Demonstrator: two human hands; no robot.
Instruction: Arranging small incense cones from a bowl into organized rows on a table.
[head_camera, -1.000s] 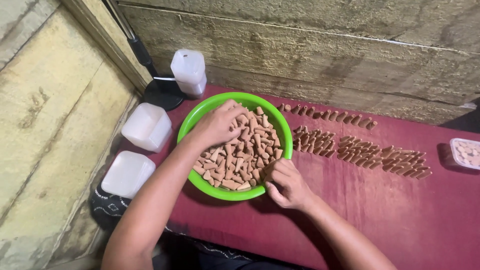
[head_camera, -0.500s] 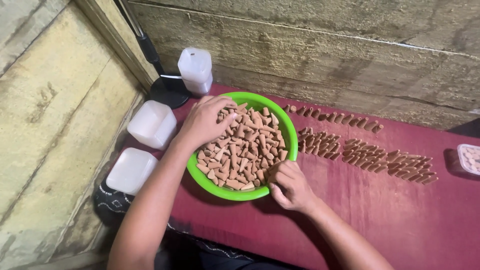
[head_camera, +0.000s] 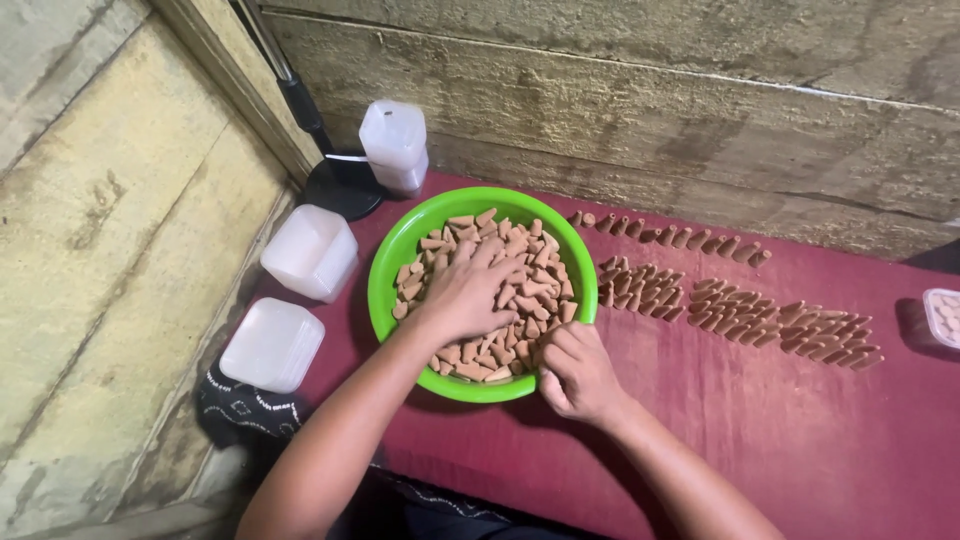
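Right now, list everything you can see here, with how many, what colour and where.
bowl: one, green, on the cloth left of centre
cones: many, tan, heaped in the bowl
cone rows: many, tan, lined up on the cloth right of the bowl
cloth: one, maroon, covering the surface
lidded tubs: three stacks, translucent white, left of and behind the bowl
small tub: one, clear, far right edge
left hand: spread on the cones in the bowl
right hand: curled at the bowl's near right rim
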